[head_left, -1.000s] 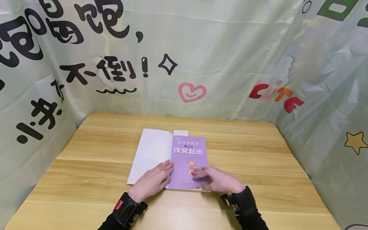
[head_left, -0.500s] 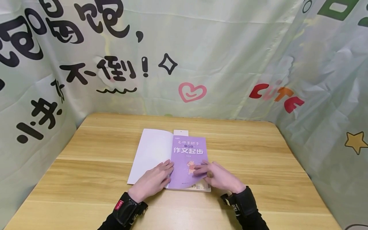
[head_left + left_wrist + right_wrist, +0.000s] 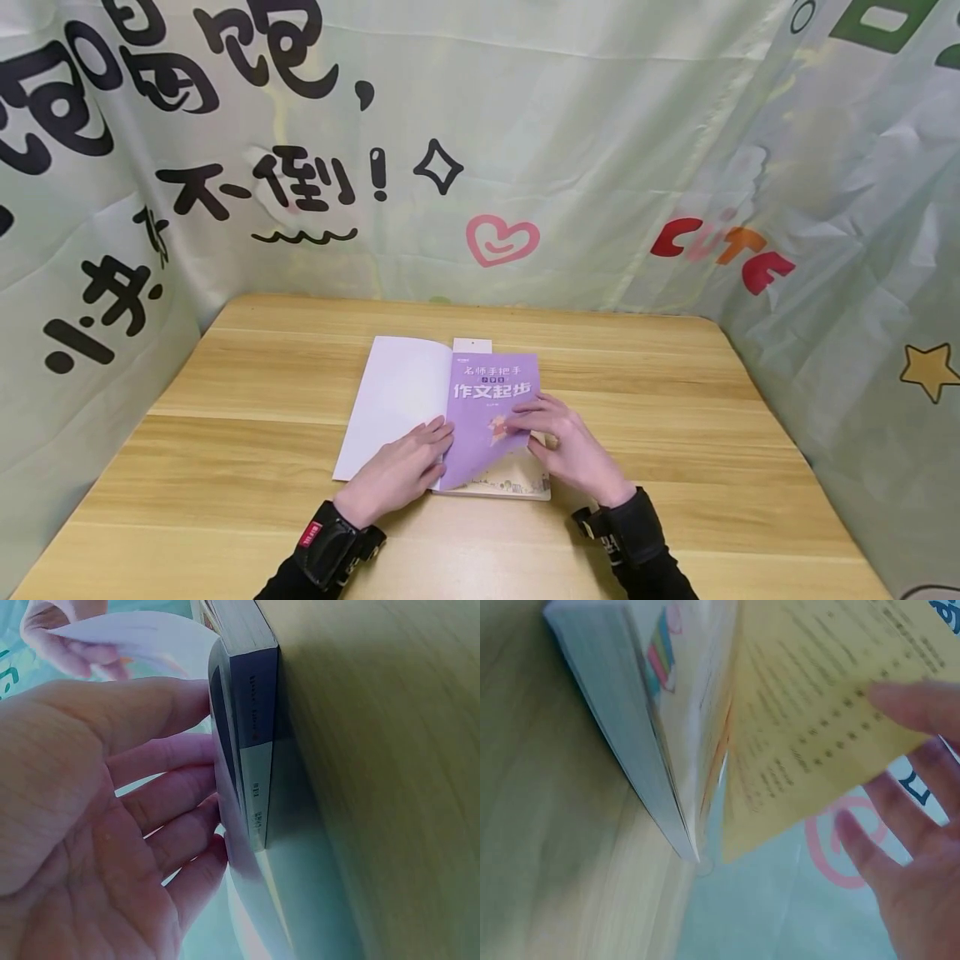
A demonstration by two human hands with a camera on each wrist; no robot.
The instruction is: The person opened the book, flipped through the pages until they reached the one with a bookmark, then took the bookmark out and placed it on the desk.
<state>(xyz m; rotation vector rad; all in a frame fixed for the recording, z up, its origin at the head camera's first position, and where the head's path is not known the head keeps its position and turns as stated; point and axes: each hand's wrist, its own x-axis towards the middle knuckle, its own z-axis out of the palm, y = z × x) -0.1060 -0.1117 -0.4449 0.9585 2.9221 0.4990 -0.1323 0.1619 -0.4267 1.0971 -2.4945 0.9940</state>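
With the cover lying open under the flat left hand (image 3: 393, 473), the right hand (image 3: 570, 450) pinches the half-lifted purple page (image 3: 487, 417) of the book (image 3: 517, 487); the turn is unfinished.

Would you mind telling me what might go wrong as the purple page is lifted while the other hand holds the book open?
1. The right hand lifts the purple page by its near corner only; the bent sheet could crease or tear at the spine.
2. The left hand lies flat by the fold of the book; if it slips, the white cover may spring shut.
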